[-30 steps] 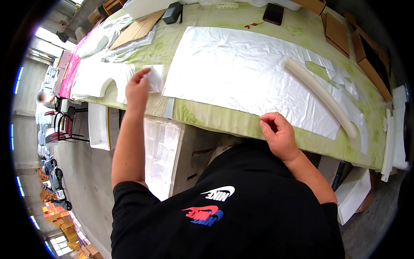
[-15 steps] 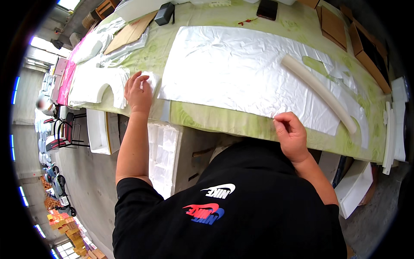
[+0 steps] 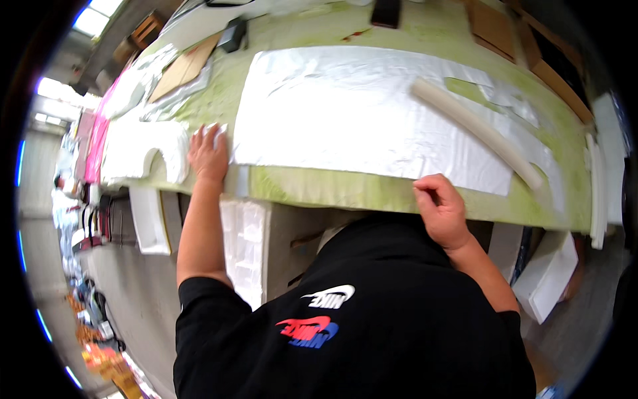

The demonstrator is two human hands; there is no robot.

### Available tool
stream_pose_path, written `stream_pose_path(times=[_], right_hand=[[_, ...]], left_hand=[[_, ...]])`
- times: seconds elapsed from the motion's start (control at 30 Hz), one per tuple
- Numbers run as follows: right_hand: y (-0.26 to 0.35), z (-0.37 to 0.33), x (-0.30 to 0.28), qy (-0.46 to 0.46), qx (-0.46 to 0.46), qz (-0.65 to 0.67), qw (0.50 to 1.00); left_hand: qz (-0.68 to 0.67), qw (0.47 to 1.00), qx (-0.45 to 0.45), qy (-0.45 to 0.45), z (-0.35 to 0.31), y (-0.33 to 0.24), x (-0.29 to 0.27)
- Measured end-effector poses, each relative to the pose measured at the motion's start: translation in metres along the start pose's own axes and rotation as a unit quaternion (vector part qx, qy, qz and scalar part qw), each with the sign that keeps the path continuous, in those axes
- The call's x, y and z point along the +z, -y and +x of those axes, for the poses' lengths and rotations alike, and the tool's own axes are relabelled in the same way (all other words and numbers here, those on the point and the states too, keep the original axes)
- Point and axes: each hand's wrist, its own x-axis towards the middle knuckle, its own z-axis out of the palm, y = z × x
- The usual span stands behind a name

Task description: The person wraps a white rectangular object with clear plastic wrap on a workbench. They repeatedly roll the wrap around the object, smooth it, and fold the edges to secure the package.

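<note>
A large white sheet (image 3: 332, 110) of thin, slightly wrinkled material is spread over the green-patterned tabletop. Past its left edge, my left hand (image 3: 209, 159) lies flat with fingers spread on a small folded white piece (image 3: 222, 135), mostly covered by the hand. Close to the sheet's near edge is my right hand (image 3: 442, 209), thumb and forefinger pinched together. Whatever sits between those fingertips, if anything, is too small to make out. A long, pale curved strip (image 3: 475, 128) rests across the sheet's right part. Left of my left hand sits a stack of white cut pieces with an arched notch (image 3: 133, 147).
Cardboard (image 3: 185, 66) and a dark grey box (image 3: 232, 34) lie at the far left. A dark phone (image 3: 385, 12) is at the back; an open cardboard box (image 3: 551, 63) stands at the right. A white foam box (image 3: 244, 226) is under the table's near edge.
My left hand has flattened from a raised, curled pose onto the small white piece. My right hand keeps its pinch near the sheet's edge. The whole view has shifted slightly.
</note>
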Motion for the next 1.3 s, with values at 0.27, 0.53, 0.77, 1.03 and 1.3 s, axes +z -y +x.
stream_pose_path(times=[0.27, 0.53, 0.77, 1.03, 1.3], right_hand=[[0.011, 0.035, -0.109, -0.188, -0.186, -0.453, 0.851], [0.033, 0.021, -0.173, 0.040, 0.166, -0.527, 0.833], [0.033, 0.010, -0.098, -0.003, 0.161, -0.370, 0.915], [0.037, -0.013, -0.074, -0.016, 0.167, -0.271, 0.948], [0.030, -0.033, -0.095, -0.059, 0.153, -0.255, 0.953]], left_hand=[[0.037, 0.987, 0.082, -0.130, -0.001, 0.030, -0.013], [-0.283, 0.906, 0.313, -0.043, -0.024, -0.135, -0.046], [-0.432, 0.793, 0.413, 0.116, -0.093, -0.320, -0.066], [-0.312, 0.765, 0.516, 0.227, -0.111, -0.411, -0.075], [-0.284, 0.742, 0.523, 0.310, -0.136, -0.491, -0.089]])
